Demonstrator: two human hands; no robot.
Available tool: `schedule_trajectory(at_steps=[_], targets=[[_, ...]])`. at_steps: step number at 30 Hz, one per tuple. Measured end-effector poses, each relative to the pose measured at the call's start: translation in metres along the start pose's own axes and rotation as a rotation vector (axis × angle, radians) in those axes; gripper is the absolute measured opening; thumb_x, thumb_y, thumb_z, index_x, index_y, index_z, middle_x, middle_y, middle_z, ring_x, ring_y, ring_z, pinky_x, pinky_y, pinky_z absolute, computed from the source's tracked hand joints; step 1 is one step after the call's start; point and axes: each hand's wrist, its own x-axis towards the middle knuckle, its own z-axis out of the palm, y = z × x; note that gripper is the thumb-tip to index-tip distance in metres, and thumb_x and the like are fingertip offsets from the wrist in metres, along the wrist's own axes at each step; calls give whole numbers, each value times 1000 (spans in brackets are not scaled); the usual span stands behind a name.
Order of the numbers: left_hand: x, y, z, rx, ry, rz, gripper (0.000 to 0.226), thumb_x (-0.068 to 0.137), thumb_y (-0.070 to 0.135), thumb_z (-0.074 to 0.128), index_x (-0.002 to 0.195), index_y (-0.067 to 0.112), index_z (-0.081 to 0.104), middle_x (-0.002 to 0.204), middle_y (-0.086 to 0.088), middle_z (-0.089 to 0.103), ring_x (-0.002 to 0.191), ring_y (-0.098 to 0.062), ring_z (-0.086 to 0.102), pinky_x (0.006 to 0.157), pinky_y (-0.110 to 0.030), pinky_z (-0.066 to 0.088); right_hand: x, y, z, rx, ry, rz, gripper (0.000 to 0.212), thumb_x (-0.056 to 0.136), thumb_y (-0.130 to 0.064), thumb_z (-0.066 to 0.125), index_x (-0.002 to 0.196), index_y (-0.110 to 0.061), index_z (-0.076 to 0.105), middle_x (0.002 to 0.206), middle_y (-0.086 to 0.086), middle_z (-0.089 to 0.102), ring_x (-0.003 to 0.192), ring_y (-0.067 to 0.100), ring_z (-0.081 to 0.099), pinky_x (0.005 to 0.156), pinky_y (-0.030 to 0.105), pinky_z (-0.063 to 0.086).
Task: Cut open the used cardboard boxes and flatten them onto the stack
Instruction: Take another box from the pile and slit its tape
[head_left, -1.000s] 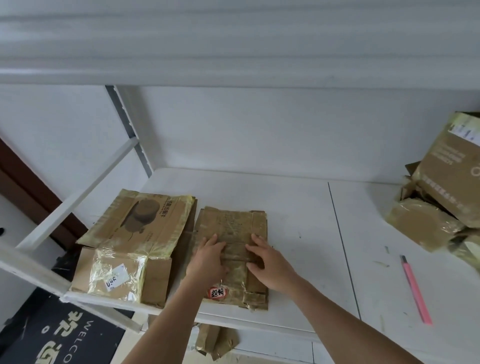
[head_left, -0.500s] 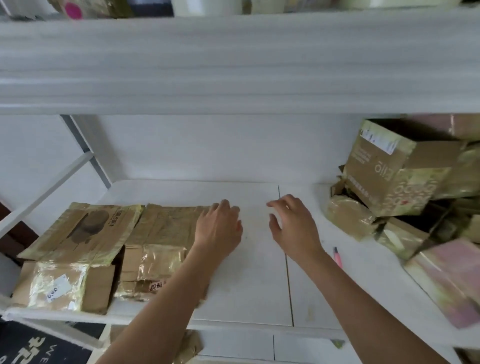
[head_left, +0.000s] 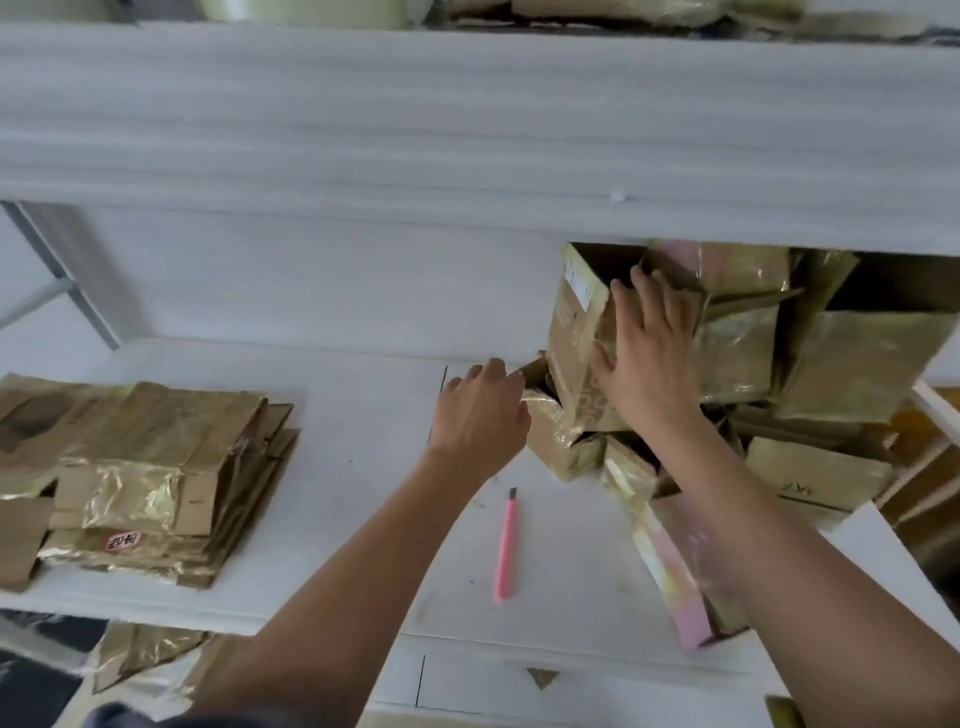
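A pile of used cardboard boxes (head_left: 810, 374) with shiny tape fills the right of the white shelf (head_left: 337, 467). My right hand (head_left: 649, 353) lies flat with fingers spread against the front of an upright open-topped box (head_left: 576, 332) at the pile's left edge. My left hand (head_left: 480, 410) hovers open just left of that box, fingertips near a small taped box (head_left: 563, 447) below it. The stack of flattened boxes (head_left: 171, 483) lies at the shelf's left end. A pink utility knife (head_left: 506, 545) lies on the shelf between my forearms.
An upper shelf board (head_left: 467, 130) overhangs close above the boxes. A pink and yellow box (head_left: 675, 566) leans at the front right under my right forearm. Cardboard scraps (head_left: 140, 654) lie below the shelf edge. A grey upright (head_left: 47, 260) stands at the far left.
Both hands left the flattened stack and moved right across the shelf to the box pile. My view swung right with them; the right hand now touches the upright box.
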Motion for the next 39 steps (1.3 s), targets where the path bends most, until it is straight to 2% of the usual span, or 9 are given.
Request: schedule_trajectory(at_steps=[4,11,18,21,24,28,32,36,39], targets=[[-1,3,-2,21,18,-60,30,97,27,47,122,17,61,121,-1,56,109,-21,55,86,-33,44,15,7,8,-9,-73,13,83,86,-53,64,146,-2,37,129,19,52,126,38,42,116,50,21],[-24,-31,-7,98,-55,-211,28,98,28,45,119,16,61,121,-1,54,106,-20,56,83,-31,43,13,-34,6,74,-40,-126,21,90,-36,59,87,-16,64,91,0,60,100,25,50,101,41,26],[-54,-86,-24,147,-51,-333,43,100,35,44,141,21,43,143,-6,41,119,-28,52,87,-40,49,-9,-75,1,752,212,-24,22,90,-30,67,83,-8,66,78,3,61,80,26,57,85,44,44],[-67,-100,-33,-19,72,-318,42,103,34,38,143,24,41,145,-9,38,109,-35,58,80,-45,53,-22,-91,8,1327,-5,238,20,93,-31,67,91,-11,66,76,-3,65,67,9,61,61,25,48],[-77,-115,-43,-262,149,-330,41,104,37,35,141,22,48,141,-6,43,107,-27,60,88,-36,49,-40,-109,30,1491,-261,606,17,91,-38,68,86,-23,66,65,-18,68,54,-4,62,46,11,45],[-87,-135,-51,-387,161,-298,41,104,36,39,124,11,64,136,-2,55,121,-19,54,98,-32,44,-66,-133,69,1704,-654,1073,22,88,-32,68,106,-18,65,100,5,73,91,22,70,71,41,59],[-90,-139,-49,-361,-2,-286,41,101,44,40,131,24,61,139,7,54,130,-12,48,106,-37,41,-102,-153,94,1654,-995,1157,28,97,-35,51,105,-13,66,91,9,76,94,30,65,59,46,58],[-90,-128,-37,-478,-182,-224,56,97,54,43,148,32,38,157,9,29,147,-7,16,122,-38,15,-108,-145,110,1531,-1006,1125,39,102,-46,41,101,-16,65,102,11,71,95,28,65,68,42,57],[-87,-113,-20,-342,-265,-115,81,83,75,47,152,39,23,161,17,13,148,-2,1,122,-37,0,-114,-119,118,1087,-990,877,44,102,-50,35,104,-15,63,103,11,66,87,26,61,77,36,50]])
